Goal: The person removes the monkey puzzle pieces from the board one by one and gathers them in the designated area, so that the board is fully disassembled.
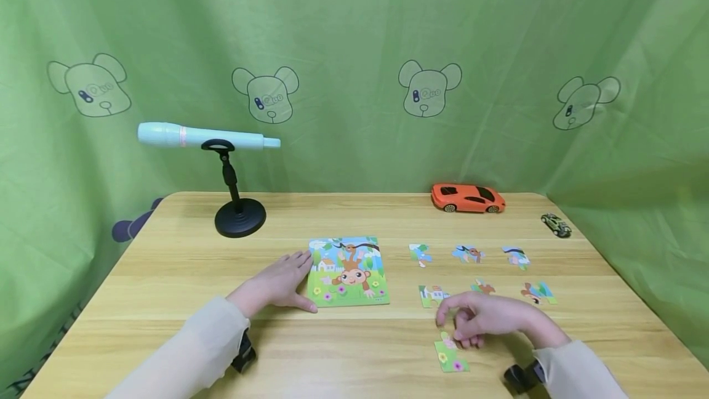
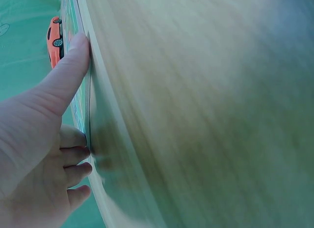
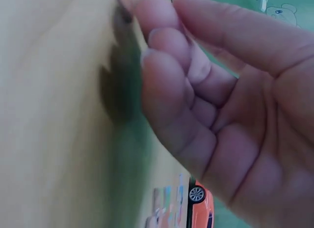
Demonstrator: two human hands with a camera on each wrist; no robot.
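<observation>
My left hand (image 1: 284,282) lies on the wooden table with its fingers extended, touching the left edge of a square picture board (image 1: 349,294) that shows a monkey, flowers and a house. The left wrist view shows the thumb (image 2: 73,66) along the board's edge. My right hand (image 1: 484,316) has curled fingers at the top of a green puzzle piece (image 1: 451,359) with yellow and purple flowers. Thumb and forefinger grip the piece's upper end, which they partly cover. Behind that hand lie a house puzzle piece (image 1: 429,297) and a brown piece (image 1: 483,286), both partly hidden.
Three puzzle pieces form a far row, among them a branch piece (image 1: 468,254). A monkey-face piece (image 1: 538,292) lies right. An orange toy car (image 1: 468,198) and a small camouflage car (image 1: 556,225) stand farther back. A blue toy microphone (image 1: 221,138) rests on a black stand (image 1: 240,217).
</observation>
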